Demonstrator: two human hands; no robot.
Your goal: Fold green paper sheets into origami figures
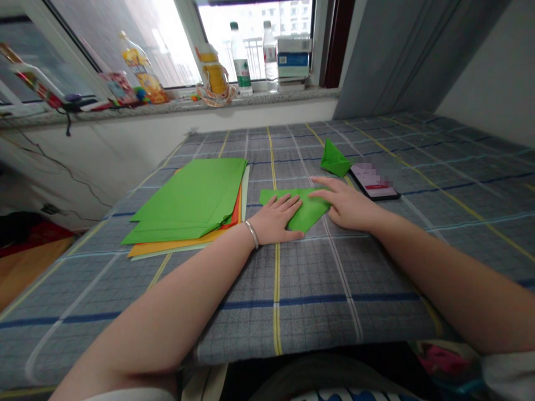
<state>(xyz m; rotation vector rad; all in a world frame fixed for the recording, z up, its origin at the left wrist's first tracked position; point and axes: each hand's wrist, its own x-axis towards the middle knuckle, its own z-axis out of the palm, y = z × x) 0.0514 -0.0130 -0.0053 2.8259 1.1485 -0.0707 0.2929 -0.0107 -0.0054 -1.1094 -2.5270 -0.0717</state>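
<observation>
A small piece of folded green paper [309, 210] lies flat on the checked tablecloth in front of me. My left hand [278, 219], with a silver bangle at the wrist, rests palm down on its left part, fingers spread. On the right, my right hand [341, 201] touches the paper's right edge with an outstretched finger; another finger points out just beyond, and the rest are curled. Behind that hand stands a folded green paper shape [334, 159] with a pointed top. Parts of the flat paper are hidden under my left hand.
Left of my hands lies a stack of coloured paper sheets [192, 192], green on top. A phone [375, 182] lies right of the paper shape. On the windowsill stand plastic bottles [241, 61], a yellow cup [215, 75] and boxes [293, 58]. The checked tablecloth [251, 312] covers the table.
</observation>
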